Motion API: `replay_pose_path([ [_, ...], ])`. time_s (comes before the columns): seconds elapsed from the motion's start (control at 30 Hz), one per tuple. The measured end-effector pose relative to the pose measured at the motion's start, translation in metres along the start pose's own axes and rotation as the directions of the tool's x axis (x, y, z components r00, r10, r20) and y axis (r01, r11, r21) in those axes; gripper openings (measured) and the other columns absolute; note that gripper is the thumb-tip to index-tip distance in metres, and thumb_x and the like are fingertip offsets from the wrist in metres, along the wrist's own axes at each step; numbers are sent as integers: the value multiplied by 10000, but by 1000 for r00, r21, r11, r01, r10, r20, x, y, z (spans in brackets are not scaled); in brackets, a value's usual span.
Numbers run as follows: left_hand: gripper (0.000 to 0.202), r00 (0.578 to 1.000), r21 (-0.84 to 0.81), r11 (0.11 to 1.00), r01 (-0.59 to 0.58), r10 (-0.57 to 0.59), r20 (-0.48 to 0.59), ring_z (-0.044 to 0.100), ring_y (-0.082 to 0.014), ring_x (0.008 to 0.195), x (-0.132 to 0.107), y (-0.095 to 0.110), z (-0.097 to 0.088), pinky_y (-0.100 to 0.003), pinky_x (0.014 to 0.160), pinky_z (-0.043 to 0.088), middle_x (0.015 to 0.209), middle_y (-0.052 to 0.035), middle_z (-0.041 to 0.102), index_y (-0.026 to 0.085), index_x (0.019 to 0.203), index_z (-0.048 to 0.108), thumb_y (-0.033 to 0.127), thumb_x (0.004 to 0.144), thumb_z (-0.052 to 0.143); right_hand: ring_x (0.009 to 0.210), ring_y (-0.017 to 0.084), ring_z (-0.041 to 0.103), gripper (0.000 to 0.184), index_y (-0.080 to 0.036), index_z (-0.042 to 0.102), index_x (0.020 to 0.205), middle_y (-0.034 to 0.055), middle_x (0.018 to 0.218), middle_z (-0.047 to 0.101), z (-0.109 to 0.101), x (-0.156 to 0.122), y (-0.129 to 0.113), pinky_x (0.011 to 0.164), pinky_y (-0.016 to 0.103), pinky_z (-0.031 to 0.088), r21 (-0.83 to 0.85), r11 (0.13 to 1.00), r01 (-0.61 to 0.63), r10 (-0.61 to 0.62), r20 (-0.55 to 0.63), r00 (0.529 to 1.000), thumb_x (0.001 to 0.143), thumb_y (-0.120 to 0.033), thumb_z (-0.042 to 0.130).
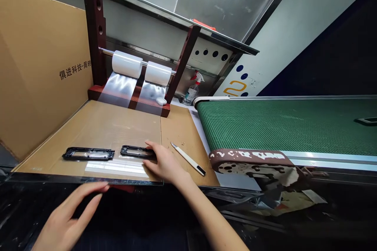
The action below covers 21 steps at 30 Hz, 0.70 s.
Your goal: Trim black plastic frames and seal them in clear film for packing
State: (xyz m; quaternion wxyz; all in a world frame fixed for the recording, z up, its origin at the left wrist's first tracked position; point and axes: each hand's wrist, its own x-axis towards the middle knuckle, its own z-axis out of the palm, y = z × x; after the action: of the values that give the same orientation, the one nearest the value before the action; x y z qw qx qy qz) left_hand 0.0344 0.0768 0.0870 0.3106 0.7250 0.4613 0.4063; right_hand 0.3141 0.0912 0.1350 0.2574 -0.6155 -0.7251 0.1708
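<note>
Two black plastic frames lie side by side on a clear plastic film (114, 168), which is spread over a flat cardboard sheet (182, 133). The left frame (88, 153) is the longer one. My right hand (163, 162) rests with its fingers on the right end of the other black frame (135, 151). My left hand (70, 215) is open, with its fingertips just at the film's front edge. A white utility knife (188, 159) lies to the right of my right hand. The film runs back to two white film rolls (127, 64) on a metal rod.
A dark red wooden stand (182, 60) carries the rod, and a tall cardboard panel (38, 66) stands at the left. A spray bottle (192, 90) is behind the stand. A green mesh conveyor belt (282, 125) runs along the right side.
</note>
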Motion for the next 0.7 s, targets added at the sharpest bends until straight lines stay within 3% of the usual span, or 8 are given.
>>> replay_pose_path([
  [0.1,453,947,201,931,-306,275,167,684,-282,1051,54,21,-3,-419,973,521,1131,-54,736,285,1217,609,557,915,409,1190,262,587,607,-158,439,1388,150,1277,628,0,1,1,1030,436,456,-25,1000,13,-13,15,1000,833,-209,679],
  [0.2,546,885,381,814,-439,318,340,626,-314,1165,100,21,6,-479,1018,472,1272,-155,669,157,1323,527,482,913,373,1158,267,604,607,-170,435,1389,138,1247,647,2,5,3,1000,440,474,-34,999,8,-8,15,1000,834,-209,679],
  [0.37,614,865,446,768,-460,275,419,632,-360,1133,136,13,25,-557,1064,389,1196,-208,695,69,1334,518,453,858,474,1106,250,634,563,-217,422,1394,98,1182,683,5,11,5,955,432,494,-27,999,-29,28,-27,999,874,-198,636],
  [0.57,626,857,467,764,-445,212,469,672,-333,1003,145,22,25,-544,1067,369,1053,-183,738,47,1338,524,492,902,458,1112,242,639,502,-211,435,1383,93,1156,699,7,11,4,966,429,487,9,999,-38,39,-51,998,912,-229,608],
  [0.7,612,850,461,772,-439,190,491,661,-339,1018,150,20,23,-535,1056,374,1030,-164,745,74,1331,542,511,912,450,1104,238,643,487,-221,441,1371,85,1155,703,6,11,5,962,426,485,41,998,-42,44,-55,998,913,-224,605],
])
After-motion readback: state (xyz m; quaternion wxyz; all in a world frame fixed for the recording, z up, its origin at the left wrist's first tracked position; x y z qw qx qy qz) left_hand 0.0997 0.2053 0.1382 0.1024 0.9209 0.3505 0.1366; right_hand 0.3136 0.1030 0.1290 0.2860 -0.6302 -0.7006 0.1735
